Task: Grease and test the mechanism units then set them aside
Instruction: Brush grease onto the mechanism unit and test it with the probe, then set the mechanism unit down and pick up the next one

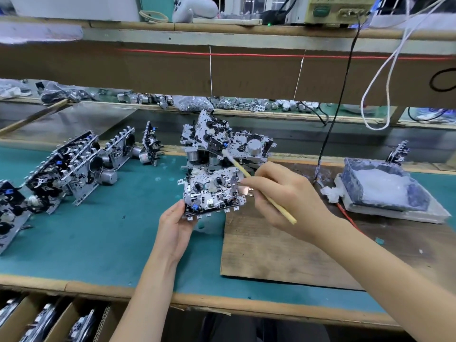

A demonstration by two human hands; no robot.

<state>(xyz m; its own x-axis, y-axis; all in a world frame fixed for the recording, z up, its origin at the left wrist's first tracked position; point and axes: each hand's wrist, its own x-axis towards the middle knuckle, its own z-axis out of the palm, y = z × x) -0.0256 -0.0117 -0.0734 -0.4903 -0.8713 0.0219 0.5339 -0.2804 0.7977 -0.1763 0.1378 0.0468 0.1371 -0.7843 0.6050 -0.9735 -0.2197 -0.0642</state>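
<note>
Left hand (174, 228) holding mechanism unit (212, 193), right hand (283, 196) pinching stick (283, 212), lettering (350, 12) blurred

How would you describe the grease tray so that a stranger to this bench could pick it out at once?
Find the green bench mat, then the brown wooden board lying on its right part. At the board's far right sits a shallow dark-walled tray of whitish paste; unlike the metal mechanism units nearby, it alone holds a pale mass rather than gears and motors.
</note>
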